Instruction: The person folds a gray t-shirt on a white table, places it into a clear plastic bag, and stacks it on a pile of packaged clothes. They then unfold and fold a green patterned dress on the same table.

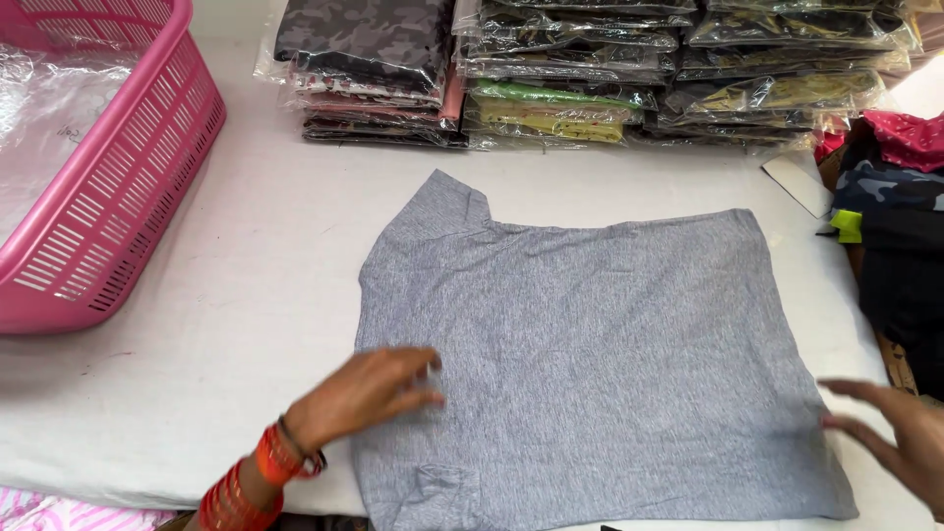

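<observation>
A grey heathered t-shirt (600,354) lies flat on the white table (246,295), one short sleeve pointing to the far left. My left hand (369,388), with orange bangles on the wrist, rests palm down on the shirt's near left part, fingers spread. At the shirt's near right edge my right hand (895,433) lies with fingers apart, touching the hem corner. Neither hand grips the cloth.
A pink plastic basket (108,187) lined with clear plastic stands at the far left. Stacks of folded garments in clear bags (580,69) line the back edge. A pile of dark and red clothes (895,226) sits at the right.
</observation>
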